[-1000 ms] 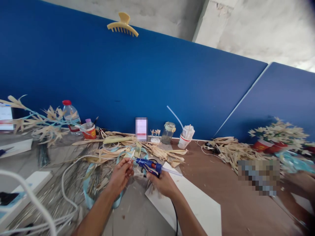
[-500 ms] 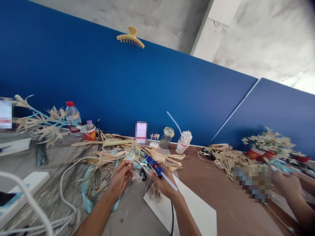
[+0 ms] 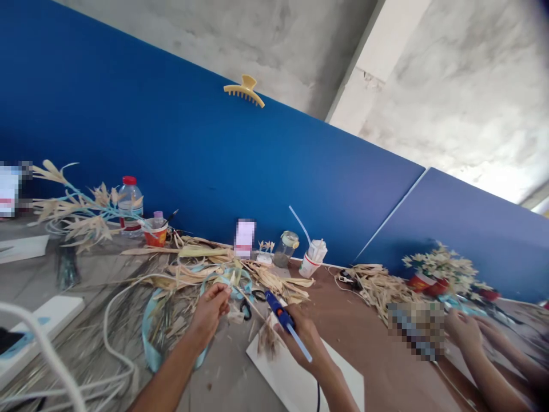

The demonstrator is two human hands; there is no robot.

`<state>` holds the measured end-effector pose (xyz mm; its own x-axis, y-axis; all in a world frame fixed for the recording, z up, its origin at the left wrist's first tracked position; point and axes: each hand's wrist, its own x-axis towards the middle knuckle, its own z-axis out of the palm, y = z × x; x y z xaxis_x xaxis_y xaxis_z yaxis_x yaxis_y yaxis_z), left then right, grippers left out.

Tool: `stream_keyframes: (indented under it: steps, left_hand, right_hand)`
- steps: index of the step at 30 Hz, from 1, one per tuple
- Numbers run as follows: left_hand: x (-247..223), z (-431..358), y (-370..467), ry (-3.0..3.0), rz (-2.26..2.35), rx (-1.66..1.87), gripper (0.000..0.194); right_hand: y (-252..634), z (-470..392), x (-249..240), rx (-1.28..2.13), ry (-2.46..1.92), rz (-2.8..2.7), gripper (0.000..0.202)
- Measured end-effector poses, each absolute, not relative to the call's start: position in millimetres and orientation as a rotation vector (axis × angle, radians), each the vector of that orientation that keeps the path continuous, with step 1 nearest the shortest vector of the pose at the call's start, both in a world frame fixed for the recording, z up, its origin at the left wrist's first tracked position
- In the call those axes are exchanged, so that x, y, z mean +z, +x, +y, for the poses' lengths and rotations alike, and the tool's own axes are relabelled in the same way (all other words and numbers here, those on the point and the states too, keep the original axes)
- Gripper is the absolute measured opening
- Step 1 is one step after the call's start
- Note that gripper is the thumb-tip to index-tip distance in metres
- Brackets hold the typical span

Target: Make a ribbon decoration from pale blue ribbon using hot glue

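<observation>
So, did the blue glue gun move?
Yes, to the right. The blue glue gun's tip was left of the little lit screen; now it is to the right of it.

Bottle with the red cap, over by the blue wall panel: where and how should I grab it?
I'd grip the bottle just below its red cap, coming down from above. It stands upright and narrows there, with the neck in plain view. Lower down, the dried flower spray crosses its front, and the red cup sits close on the right.
</observation>
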<state>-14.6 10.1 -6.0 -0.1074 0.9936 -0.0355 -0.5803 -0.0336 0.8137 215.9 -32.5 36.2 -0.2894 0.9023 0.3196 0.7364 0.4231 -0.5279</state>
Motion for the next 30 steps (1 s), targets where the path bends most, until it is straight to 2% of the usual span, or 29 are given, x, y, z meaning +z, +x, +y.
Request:
stream_keyframes:
  steps: [9,15,25,30]
  left_hand:
    - [-2.6,7.9,-14.1,0.642,0.775,1.513,0.032]
    - [-3.4,7.8,-13.2,0.677,0.769,1.507,0.029]
    - [-4.5,6.8,-12.9,0.777,0.875,1.495,0.03]
    - [-5.8,7.2,-10.7,0.777,0.875,1.469,0.03]
  right_hand:
    - [243.4,-51.5,17.9,0.223,-1.715,-2.172,0.014]
    - [252.9,-57.5,-2.3,0.094,-1.939,-2.173,0.027]
    - [262.6,-60.0,-6.6,0.423,-1.826,-2.029,0.039]
    - [237.6,-41.4,17.8,0.598,-1.557,-1.666,0.028]
